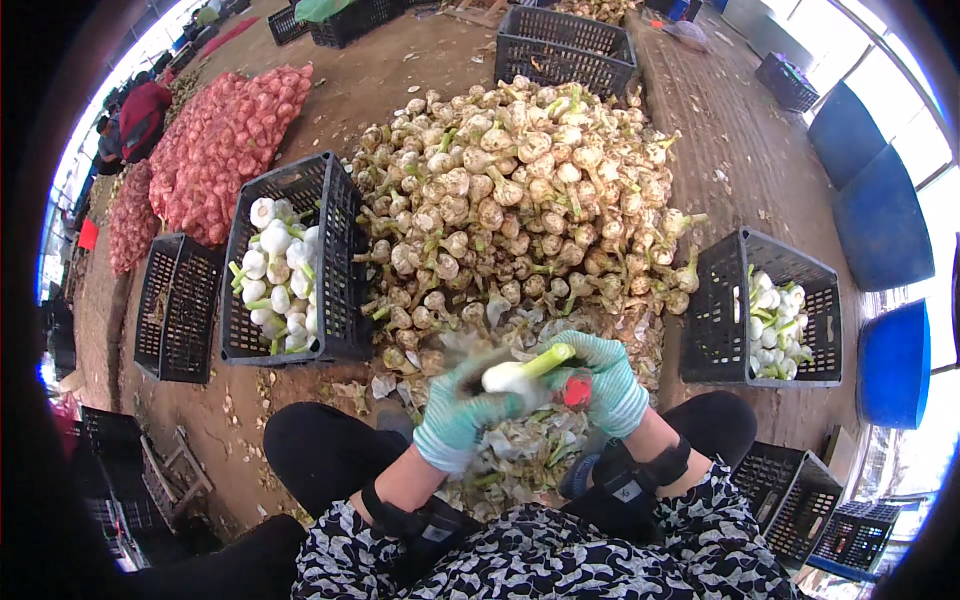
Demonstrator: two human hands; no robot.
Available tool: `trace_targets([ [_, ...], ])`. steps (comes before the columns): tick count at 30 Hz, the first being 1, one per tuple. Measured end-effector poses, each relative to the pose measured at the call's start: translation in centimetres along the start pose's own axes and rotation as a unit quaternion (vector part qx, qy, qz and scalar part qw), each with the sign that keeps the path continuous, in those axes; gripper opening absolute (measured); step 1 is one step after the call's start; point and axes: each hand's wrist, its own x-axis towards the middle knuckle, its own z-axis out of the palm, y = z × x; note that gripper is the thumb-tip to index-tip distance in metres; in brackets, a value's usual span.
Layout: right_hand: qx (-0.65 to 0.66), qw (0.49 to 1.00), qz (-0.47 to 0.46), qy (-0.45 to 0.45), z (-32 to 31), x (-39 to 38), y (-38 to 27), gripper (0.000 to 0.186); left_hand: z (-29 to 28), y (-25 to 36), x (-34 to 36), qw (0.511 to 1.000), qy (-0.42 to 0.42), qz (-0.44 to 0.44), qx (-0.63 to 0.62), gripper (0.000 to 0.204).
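The biggest thing here is the heap of garlic [525, 190], brown and dirty, right in front of the person. Next come the red net sacks [230, 140], up on the left. A black crate stands on each side of the heap: the left crate [342, 295] and the right crate [716, 325] both have clean white garlic in them. Below the heap, between the person's knees, lie loose skins [530, 450]. Over these skins are the two hands, in green and white gloves. The left hand [455, 405] is curled around one white bulb [508, 378], with the thumb on the near side; part of this hand is blurry. The right hand [612, 385] is closed around a small red thing [577, 390], but I can't tell what it is. The bulb's green stem [553, 356] points up and toward the right hand, and I can't tell if those fingers touch it. I think a snug but soft hold is best, so the bulb won't slip or get a bruise. It would help to rub off just the dry, loose skin, watch the fingers near the red thing, and work low over the skins so the bits fall there.
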Motion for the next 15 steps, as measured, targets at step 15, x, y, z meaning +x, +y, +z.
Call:
trace_targets([
  [15,-0.223,0.963,-0.145,0.035,1.1,0.3,0.3,0.020,1.8,-0.8,0.0,0.958,0.067,0.201,0.191,0.060],
])
